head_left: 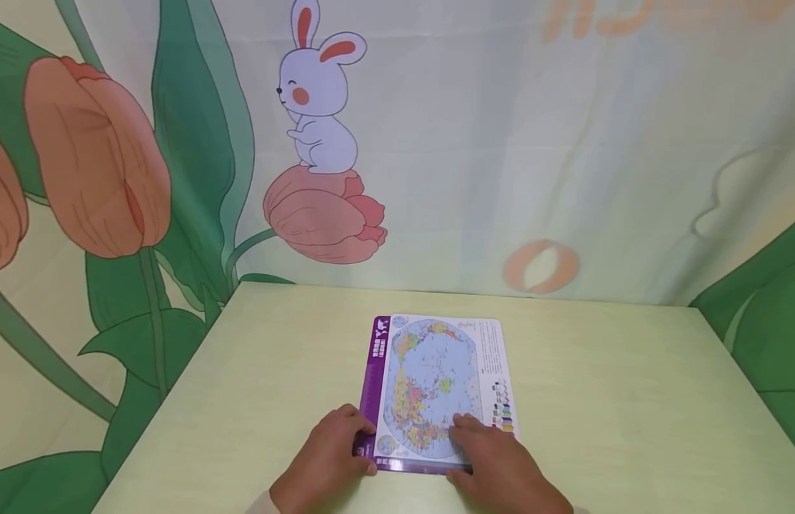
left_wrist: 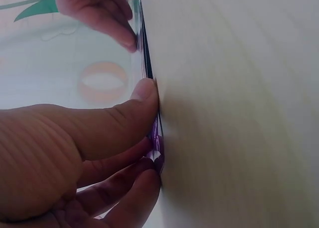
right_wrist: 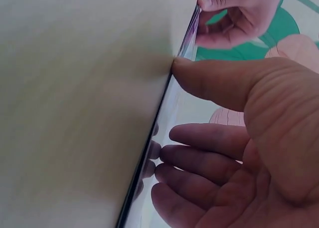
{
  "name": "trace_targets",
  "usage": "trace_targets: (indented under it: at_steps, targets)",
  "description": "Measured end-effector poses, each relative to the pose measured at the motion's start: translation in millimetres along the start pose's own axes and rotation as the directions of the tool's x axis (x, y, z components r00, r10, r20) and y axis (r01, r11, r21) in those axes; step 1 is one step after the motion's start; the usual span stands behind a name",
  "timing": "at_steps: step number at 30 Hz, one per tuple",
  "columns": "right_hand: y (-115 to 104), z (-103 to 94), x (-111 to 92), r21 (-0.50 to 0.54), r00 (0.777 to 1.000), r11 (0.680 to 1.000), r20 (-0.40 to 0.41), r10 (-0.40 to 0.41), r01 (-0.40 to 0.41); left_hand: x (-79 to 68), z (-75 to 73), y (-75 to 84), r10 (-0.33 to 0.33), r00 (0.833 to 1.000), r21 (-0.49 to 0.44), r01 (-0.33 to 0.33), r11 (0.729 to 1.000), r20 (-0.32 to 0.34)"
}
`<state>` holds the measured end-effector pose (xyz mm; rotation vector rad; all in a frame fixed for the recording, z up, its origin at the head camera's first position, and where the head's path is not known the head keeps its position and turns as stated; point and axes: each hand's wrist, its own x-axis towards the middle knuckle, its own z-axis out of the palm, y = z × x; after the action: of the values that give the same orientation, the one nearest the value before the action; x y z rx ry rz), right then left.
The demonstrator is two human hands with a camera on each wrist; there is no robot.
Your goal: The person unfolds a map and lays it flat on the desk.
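Note:
A thin, flat world map with purple along its left and near sides lies on the table. Its surface looks glossy in the right wrist view. At its near left corner my left hand pinches the map, thumb on the near edge and fingers around the left edge; the left wrist view shows this hand with purple between its fingertips. My right hand lies over the near right part. In the right wrist view the hand has its thumb against the near edge and its fairly straight fingertips touching the map's face.
The pale yellow-green table extends on both sides of the map. Behind it hangs a cloth backdrop printed with a rabbit, tulips and leaves, meeting the table's far edge.

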<state>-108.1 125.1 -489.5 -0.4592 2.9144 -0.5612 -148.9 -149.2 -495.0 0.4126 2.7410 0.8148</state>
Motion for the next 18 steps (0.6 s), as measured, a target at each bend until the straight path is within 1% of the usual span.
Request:
trace_targets:
  at_steps: [4, 9, 13, 15, 18]
  targets:
    - [-13, 4.0, 9, -0.030, 0.998, 0.997, 0.024, -0.064, 0.065, -0.1, -0.8, -2.0, 0.034, 0.999, -0.014, -0.034, 0.999, -0.009]
    - [-30, 8.4, 20, -0.032, 0.991, 0.994, 0.085, -0.106, 0.109, 0.0, -0.8, -5.1, 0.070, 0.997, -0.039, -0.071, 0.997, -0.015]
    - [-42, 13.0, 28, -0.082, 0.981, 0.979, 0.067, -0.183, 0.189, 0.3, -0.9, -8.7, 0.101, 0.994, -0.060, -0.103, 0.993, -0.030]
    - [-47, 15.2, 32, -0.112, 0.974, 0.968, 0.054, -0.219, 0.224, 0.5, -1.3, -9.9, 0.101, 0.994, -0.089, -0.103, 0.991, -0.029]
    - [-52, 17.3, 35, -0.137, 0.968, 0.959, 0.059, -0.243, 0.249, 0.6, -1.9, -10.5, 0.088, 0.996, -0.116, -0.090, 0.989, -0.023]
